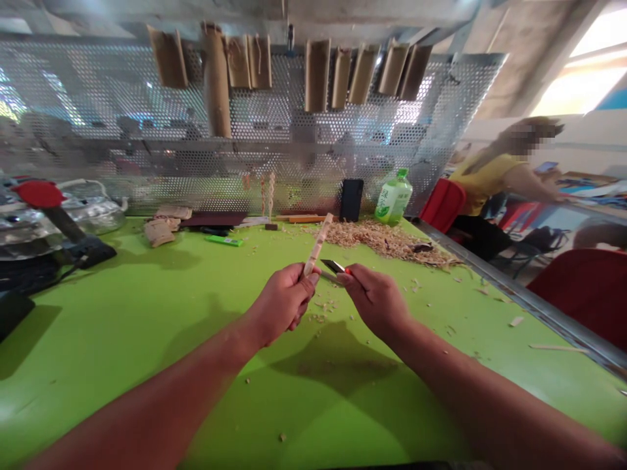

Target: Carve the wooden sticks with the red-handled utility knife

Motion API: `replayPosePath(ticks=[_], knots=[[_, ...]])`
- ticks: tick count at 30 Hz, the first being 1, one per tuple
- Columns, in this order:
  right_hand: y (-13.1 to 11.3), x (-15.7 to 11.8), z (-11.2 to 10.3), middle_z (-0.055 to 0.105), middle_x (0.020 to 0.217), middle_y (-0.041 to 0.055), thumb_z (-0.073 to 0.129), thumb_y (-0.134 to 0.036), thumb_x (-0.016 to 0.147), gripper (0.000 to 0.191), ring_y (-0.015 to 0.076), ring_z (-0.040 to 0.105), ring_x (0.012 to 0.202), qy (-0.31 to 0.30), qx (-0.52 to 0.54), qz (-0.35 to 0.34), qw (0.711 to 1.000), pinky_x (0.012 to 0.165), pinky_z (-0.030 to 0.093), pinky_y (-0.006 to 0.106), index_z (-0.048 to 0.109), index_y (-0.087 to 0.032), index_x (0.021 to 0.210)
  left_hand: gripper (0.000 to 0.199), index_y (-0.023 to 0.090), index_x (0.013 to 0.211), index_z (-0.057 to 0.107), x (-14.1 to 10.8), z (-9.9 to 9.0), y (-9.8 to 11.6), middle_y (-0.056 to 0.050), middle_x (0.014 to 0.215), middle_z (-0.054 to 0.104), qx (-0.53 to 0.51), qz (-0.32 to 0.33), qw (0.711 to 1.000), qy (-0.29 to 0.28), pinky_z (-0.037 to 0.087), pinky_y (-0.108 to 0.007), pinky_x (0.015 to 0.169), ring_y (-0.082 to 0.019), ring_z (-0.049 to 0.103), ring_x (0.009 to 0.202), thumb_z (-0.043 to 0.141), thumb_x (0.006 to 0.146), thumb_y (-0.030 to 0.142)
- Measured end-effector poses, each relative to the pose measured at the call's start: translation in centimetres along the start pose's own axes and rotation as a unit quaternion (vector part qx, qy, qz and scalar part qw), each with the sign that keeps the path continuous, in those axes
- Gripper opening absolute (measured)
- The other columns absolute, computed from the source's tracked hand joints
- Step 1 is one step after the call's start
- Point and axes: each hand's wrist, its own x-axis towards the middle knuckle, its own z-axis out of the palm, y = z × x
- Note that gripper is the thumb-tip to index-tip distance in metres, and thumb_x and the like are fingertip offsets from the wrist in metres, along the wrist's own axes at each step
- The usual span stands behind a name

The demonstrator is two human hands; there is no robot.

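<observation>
My left hand (pixel 289 297) is closed round the lower end of a pale, notched wooden stick (pixel 319 243), which tilts up and away to the right. In my right hand (pixel 375 297) is a carving knife (pixel 333 266); its blade points left toward the stick, with a small gap between them. A bit of orange-red handle shows at the fingers, the rest being covered by my hand. Small wood chips (pixel 323 307) lie on the green table (pixel 147 326) beneath both hands.
Wood shavings (pixel 377 238) are heaped at the back right, near a black phone (pixel 351 199) and a green-capped bottle (pixel 393 196). A green utility knife (pixel 224 241) lies at back left, metal kettles (pixel 91 205) further left. A person in yellow (pixel 484 179) sits at right.
</observation>
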Motion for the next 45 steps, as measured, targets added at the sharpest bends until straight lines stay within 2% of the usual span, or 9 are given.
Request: replayPosePath(ticks=[13, 18, 22, 27, 30, 33, 35, 39, 45], knots=[[0.3, 0.3, 0.0, 0.049, 0.059, -0.0002, 0.038, -0.049, 0.097, 0.041, 0.0106, 0.036, 0.05, 0.014, -0.095, -0.031, 0.995, 0.051, 0.019, 0.026, 0.052, -0.019, 0.073, 0.023, 0.019, 0.098, 0.052, -0.5, 0.3, 0.2, 0.008, 0.061, 0.04, -0.03, -0.03, 0.999, -0.02, 0.024, -0.014, 0.028, -0.002, 0.028, 0.036, 0.056, 0.088, 0.039], [-0.1, 0.1, 0.4, 0.043, 0.053, -0.0032, 0.038, -0.054, 0.096, 0.044, 0.0095, 0.036, 0.047, -0.059, 0.082, 0.044, 0.994, 0.047, 0.025, 0.024, 0.043, -0.021, 0.066, 0.026, 0.019, 0.105, 0.053, -0.6, 0.4, 0.1, 0.01, 0.057, 0.038, -0.017, -0.012, 1.0, -0.023, 0.025, -0.015, 0.029, -0.003, 0.028, 0.034, 0.055, 0.089, 0.04], [-0.4, 0.2, 0.6, 0.045, 0.051, -0.0045, 0.041, -0.06, 0.092, 0.044, 0.0089, 0.038, 0.04, -0.121, 0.237, 0.126, 0.956, 0.04, 0.028, 0.023, 0.048, -0.021, 0.071, 0.029, 0.018, 0.109, 0.052, -0.4, 0.3, 0.0, 0.011, 0.052, 0.035, 0.034, 0.01, 0.999, -0.015, 0.027, -0.017, 0.031, -0.004, 0.028, 0.033, 0.052, 0.091, 0.041], [-0.2, 0.5, 0.6, 0.044, 0.047, -0.0058, 0.043, -0.065, 0.087, 0.048, 0.0087, 0.035, 0.035, -0.158, 0.31, 0.168, 0.922, 0.034, 0.026, 0.022, 0.051, -0.021, 0.073, 0.027, 0.017, 0.106, 0.054, -0.1, 0.1, 0.0, 0.01, 0.056, 0.036, 0.09, 0.05, 0.995, -0.006, 0.026, -0.017, 0.035, -0.003, 0.031, 0.037, 0.053, 0.09, 0.039], [0.0, 0.5, 0.3, 0.044, 0.049, -0.0051, 0.044, -0.065, 0.088, 0.049, 0.0086, 0.036, 0.04, -0.12, 0.282, 0.131, 0.943, 0.038, 0.027, 0.022, 0.051, -0.02, 0.071, 0.027, 0.017, 0.106, 0.054, 0.2, -0.1, -0.3, 0.01, 0.055, 0.036, 0.104, 0.063, 0.993, 0.006, 0.029, -0.018, 0.037, -0.004, 0.032, 0.038, 0.051, 0.091, 0.039], [0.2, 0.4, -0.2, 0.045, 0.054, -0.0029, 0.042, -0.061, 0.092, 0.049, 0.0097, 0.04, 0.048, -0.077, 0.187, 0.055, 0.978, 0.046, 0.029, 0.024, 0.052, -0.019, 0.067, 0.027, 0.017, 0.107, 0.053, 0.5, -0.2, -0.7, 0.009, 0.057, 0.038, 0.093, 0.076, 0.993, 0.021, 0.035, -0.019, 0.04, -0.006, 0.036, 0.042, 0.05, 0.092, 0.04], [0.2, 0.4, -0.5, 0.051, 0.06, -0.0008, 0.04, -0.058, 0.094, 0.047, 0.0117, 0.045, 0.055, -0.068, 0.115, 0.025, 0.991, 0.052, 0.032, 0.025, 0.059, -0.019, 0.075, 0.027, 0.017, 0.108, 0.053, 0.6, -0.2, -0.8, 0.008, 0.059, 0.039, 0.09, 0.09, 0.992, 0.02, 0.038, -0.02, 0.043, -0.007, 0.04, 0.045, 0.05, 0.092, 0.039], [-0.2, 0.5, -0.8, 0.066, 0.08, 0.0037, 0.044, -0.053, 0.095, 0.041, 0.017, 0.058, 0.07, -0.062, 0.036, 0.005, 0.997, 0.063, 0.039, 0.029, 0.067, -0.021, 0.102, 0.025, 0.018, 0.108, 0.052, 0.6, -0.2, -0.8, 0.007, 0.064, 0.041, 0.093, 0.107, 0.99, 0.013, 0.039, -0.021, 0.047, -0.007, 0.041, 0.051, 0.052, 0.091, 0.036], [-0.3, 0.6, -0.7, 0.069, 0.093, 0.0082, 0.054, -0.048, 0.092, 0.035, 0.0202, 0.061, 0.084, -0.036, 0.05, -0.027, 0.998, 0.073, 0.045, 0.033, 0.069, -0.021, 0.106, 0.023, 0.018, 0.106, 0.052, 0.7, -0.4, -0.8, 0.006, 0.067, 0.042, 0.101, 0.103, 0.989, 0.015, 0.035, -0.021, 0.046, -0.007, 0.039, 0.05, 0.052, 0.091, 0.035]])
